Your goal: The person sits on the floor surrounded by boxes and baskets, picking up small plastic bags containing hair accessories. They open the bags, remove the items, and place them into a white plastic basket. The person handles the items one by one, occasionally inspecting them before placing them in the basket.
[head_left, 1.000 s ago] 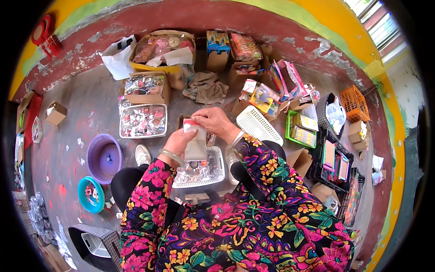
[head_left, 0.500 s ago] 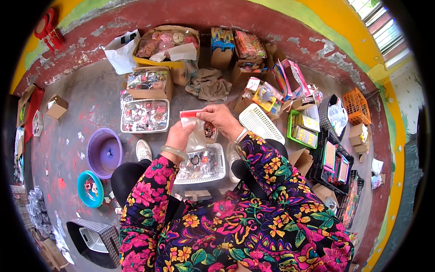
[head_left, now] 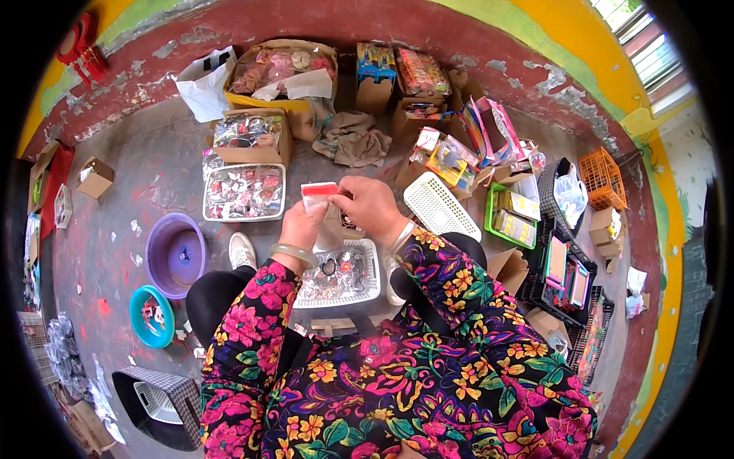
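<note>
A small clear plastic bag with a red top strip (head_left: 319,190) is held up in front of me, over the white basket. My left hand (head_left: 302,225) is closed on its left side, the red strip sticking up above the fingers. Beside it my right hand (head_left: 370,206) pinches the bag's right edge between thumb and fingertips. The bag's lower part is partly hidden behind my left hand. Below, between my feet, the white basket (head_left: 376,284) holds several small bagged trinkets (head_left: 336,269).
To the left stand a purple basin (head_left: 159,269) and a turquoise basin (head_left: 138,327). Ahead are another white basket (head_left: 281,200) of bagged items and several cartons (head_left: 284,145). On the right lie a white perforated tray (head_left: 437,205), a green basket (head_left: 489,222) and black crates (head_left: 547,268).
My right hand has shifted slightly right and down along the bag's edge. The red strip has moved a little down and left, its left end now uncovered, with my left hand higher against it.
</note>
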{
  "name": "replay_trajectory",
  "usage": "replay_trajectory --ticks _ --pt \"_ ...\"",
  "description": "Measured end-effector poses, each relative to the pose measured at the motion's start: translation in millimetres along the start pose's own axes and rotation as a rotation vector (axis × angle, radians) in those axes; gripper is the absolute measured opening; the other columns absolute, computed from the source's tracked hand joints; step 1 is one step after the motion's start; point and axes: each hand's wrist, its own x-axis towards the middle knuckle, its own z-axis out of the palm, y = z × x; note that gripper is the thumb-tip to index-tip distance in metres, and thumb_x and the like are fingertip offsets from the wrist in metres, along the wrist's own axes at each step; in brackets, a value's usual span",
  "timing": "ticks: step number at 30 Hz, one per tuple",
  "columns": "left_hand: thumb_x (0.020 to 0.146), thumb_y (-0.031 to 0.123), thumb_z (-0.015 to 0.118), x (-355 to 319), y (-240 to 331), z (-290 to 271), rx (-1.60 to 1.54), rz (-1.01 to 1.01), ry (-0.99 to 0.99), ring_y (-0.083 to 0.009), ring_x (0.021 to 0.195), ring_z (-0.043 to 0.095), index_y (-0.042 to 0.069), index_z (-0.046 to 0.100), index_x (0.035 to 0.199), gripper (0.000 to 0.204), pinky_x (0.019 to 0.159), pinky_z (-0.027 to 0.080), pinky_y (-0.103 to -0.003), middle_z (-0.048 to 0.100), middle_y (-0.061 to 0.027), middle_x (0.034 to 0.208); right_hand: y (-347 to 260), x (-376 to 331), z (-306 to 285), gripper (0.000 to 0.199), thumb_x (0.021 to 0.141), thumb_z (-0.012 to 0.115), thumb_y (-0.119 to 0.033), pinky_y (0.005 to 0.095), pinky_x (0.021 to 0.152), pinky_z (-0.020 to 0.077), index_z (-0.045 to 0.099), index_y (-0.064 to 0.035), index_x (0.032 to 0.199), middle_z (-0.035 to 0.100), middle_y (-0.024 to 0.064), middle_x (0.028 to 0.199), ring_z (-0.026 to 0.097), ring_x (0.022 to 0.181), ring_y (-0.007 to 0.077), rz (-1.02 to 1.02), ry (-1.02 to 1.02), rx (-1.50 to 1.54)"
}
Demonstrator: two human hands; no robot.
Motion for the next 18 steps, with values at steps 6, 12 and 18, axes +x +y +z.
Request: replay_trajectory --ticks 6,12,18 --pt "0.084 0.014 0.055 -1.5 3.3 0.6 0.001 -0.008 0.023 -0.0124 0.076 0.059 0.001 0.057 0.099 0.02 0.065 0.047 -0.026 0.061 -0.0042 0.088 -5.7 -2.2 1.7 0.011 0.073 0.06 -0.018 0.0378 0.058 0.0434 0.053 -0.01 0.074 0.053 0.0079 0.073 0.054 0.071 0.029 -0.173 0.074 -0.139" --pt "0.084 0.013 0.055 -5.5 8.6 2.4 -0.017 -0.017 0.021 -0.012 0.075 0.058 0.001 0.057 0.098 0.018 0.064 0.047 -0.026 0.061 -0.0039 0.087 -0.4 -0.4 7.8 0.009 0.071 0.063 -0.009 0.0319 0.057 0.0442 0.057 -0.0055 0.078 0.056 0.0093 0.071 0.056 0.066 0.0246 -0.356 0.143 -0.019" --pt "0.083 0.012 0.057 -2.4 1.0 1.8 0.02 0.011 -0.036 -0.0093 0.075 0.056 0.0 0.058 0.098 0.019 0.066 0.045 -0.024 0.06 -0.0027 0.086 26.1 9.6 14.6 0.019 0.071 0.067 -0.016 0.0271 0.054 0.0438 0.061 0.0012 0.075 0.061 0.0099 0.065 0.055 0.056 0.014 0.187 -0.135 0.515"
